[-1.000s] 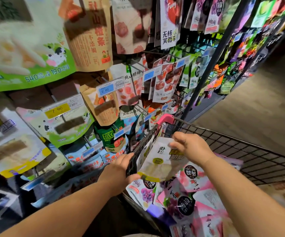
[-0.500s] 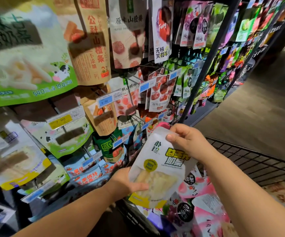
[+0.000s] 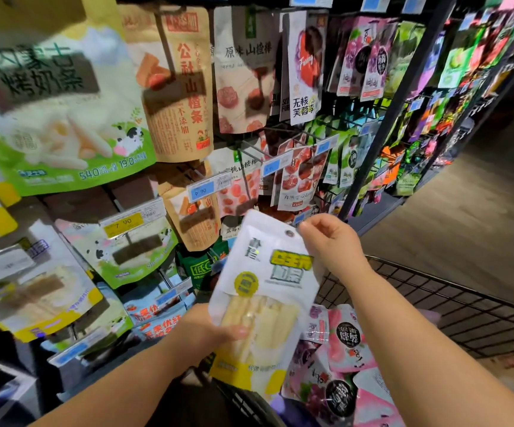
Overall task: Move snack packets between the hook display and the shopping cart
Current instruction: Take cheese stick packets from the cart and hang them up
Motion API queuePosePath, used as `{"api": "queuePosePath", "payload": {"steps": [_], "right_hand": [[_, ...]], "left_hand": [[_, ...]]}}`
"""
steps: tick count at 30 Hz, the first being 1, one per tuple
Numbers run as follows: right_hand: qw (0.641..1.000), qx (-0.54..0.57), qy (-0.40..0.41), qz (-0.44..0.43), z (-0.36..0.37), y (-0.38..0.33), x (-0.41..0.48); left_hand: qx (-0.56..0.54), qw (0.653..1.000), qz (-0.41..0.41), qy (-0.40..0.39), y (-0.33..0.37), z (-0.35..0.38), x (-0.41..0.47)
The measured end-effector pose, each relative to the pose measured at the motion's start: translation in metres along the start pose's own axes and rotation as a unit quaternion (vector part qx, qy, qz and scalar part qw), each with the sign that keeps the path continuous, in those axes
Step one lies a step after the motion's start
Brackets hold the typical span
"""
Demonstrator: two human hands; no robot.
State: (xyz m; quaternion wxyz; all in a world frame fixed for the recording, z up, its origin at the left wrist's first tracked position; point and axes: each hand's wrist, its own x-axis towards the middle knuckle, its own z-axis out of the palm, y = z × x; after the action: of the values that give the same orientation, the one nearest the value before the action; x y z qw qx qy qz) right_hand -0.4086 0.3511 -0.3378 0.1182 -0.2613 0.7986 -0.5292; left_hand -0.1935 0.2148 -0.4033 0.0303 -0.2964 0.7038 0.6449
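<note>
Both hands on one packet. White-and-yellow snack packet [image 3: 265, 291] is in the air, upright with its top leaning a bit left, over the left edge of the shopping cart [image 3: 434, 282] and in front of the lower rows of the hook display [image 3: 403, 97]. It's on no hook and touches neither cart nor display.

Left hand [image 3: 206, 331]: grips the packet's lower left edge, thumb across the clear window, fingers hidden behind.
Right hand [image 3: 332, 241]: pinches the top right corner, fingertips just beside the hang hole [image 3: 289, 233]; remaining fingers curled.

Cart: pink and purple packets [image 3: 342, 349] piled along its left edge, below and right of the held packet. Wire side wall visible on the right.

Display: big green-and-white pouch [image 3: 64, 118] at the top left corner, brown paper pouch [image 3: 184, 84] just right of it. Blue price tag [image 3: 208, 188] reads 9.90, yellow price tag [image 3: 123, 224] reads 7.90, both on hook ends left of and above the held packet. Far end of the display is too blurred to read.
</note>
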Motion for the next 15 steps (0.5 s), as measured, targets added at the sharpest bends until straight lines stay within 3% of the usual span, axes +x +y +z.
{"api": "queuePosePath", "payload": {"steps": [4,9,15], "right_hand": [[0.996,-0.068,0.029,0.045,0.002,0.026,0.006],[0.972,-0.185,-0.09,0.114,0.021,0.083,0.016],[0.904,-0.351,-0.233,0.074,0.049,0.123,0.029]], "left_hand": [[0.01,0.989,0.005,0.146,-0.004,-0.025,-0.006],[0.02,0.982,-0.019,0.189,-0.02,-0.052,-0.017],[-0.057,0.968,-0.043,0.242,-0.035,-0.052,-0.029]]}}
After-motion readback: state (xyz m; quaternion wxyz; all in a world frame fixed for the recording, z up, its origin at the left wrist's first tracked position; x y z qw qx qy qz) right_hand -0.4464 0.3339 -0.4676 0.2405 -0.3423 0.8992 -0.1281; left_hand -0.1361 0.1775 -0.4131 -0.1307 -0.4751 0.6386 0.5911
